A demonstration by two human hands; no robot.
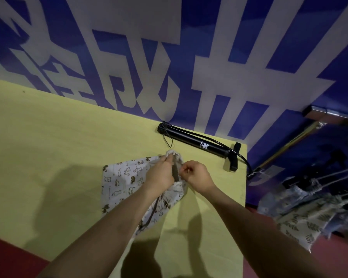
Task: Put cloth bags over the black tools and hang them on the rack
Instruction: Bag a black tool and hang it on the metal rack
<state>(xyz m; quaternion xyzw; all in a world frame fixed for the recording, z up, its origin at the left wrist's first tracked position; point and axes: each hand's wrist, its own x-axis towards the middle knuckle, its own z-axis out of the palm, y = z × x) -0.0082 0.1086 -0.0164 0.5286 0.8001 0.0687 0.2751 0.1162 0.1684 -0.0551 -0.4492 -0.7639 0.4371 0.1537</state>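
cloth bag, white with small printed animal figures: lying on the yellow table, its flat body spreading to the left of the hands and its gathered mouth bunching up between them. a dark object is showing inside the mouth, too hidden to tell what it is.

left hand: reaching forward over the bag, its fingers curling round the far rim of the gathered mouth and pinching the cloth there.

right hand: sitting just beside the left hand, fingers curling in and pinching the near edge of the mouth or its cord; which of the two cannot be told. the two hands are close together, both gripping the same bag.

drawstring, dark: trailing from the mouth back under the left forearm toward the person.

black tool, a long tube with a cross handle at one end and a thin hose running along it: lying bare on the table beyond the hands, near the far right corner, apart from the bag.

rack, metal: standing off the table, well to the right of the right hand, partly blurred.

covered bags, leaf-printed cloth: hanging to the right of the right forearm, below the rack, blurred.

blue wall with large pale characters: rising beyond the table.
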